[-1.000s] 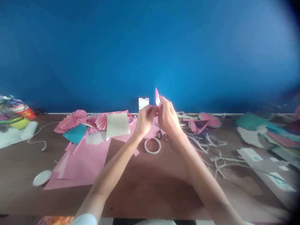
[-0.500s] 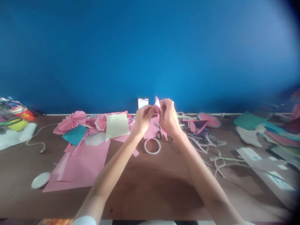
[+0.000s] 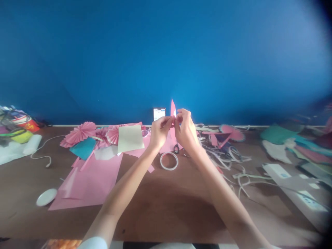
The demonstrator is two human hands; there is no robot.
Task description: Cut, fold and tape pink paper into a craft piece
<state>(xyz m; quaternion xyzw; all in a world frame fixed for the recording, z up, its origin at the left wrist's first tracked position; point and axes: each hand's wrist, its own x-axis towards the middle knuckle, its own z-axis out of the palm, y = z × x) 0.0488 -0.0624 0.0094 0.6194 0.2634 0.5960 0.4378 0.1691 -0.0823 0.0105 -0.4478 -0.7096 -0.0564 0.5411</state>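
Note:
Both my hands are raised above the brown table point(image 3: 160, 204) and meet at a small pink paper piece point(image 3: 172, 108). My left hand point(image 3: 159, 133) pinches its left side with closed fingers. My right hand point(image 3: 185, 131) pinches its right side, fingers curled. The paper's pointed tip sticks up above my fingers; its lower part hangs behind my hands. A ring of white tape point(image 3: 168, 161) lies on the table just below my hands, beside black scissors point(image 3: 176, 148).
A large pink sheet point(image 3: 90, 181) lies at the left with pink paper fans point(image 3: 80, 131), a teal piece point(image 3: 82, 148) and a cream sheet point(image 3: 130, 138). A phone point(image 3: 159, 113) leans on the blue wall. Paper strips point(image 3: 228, 155) and coloured sheets point(image 3: 293, 141) fill the right. A white disc point(image 3: 46, 196) sits front left.
My hands dipped slightly and came back up while working the pink piece between the fingers; its tip now points straight up again. Nothing on the table moved.

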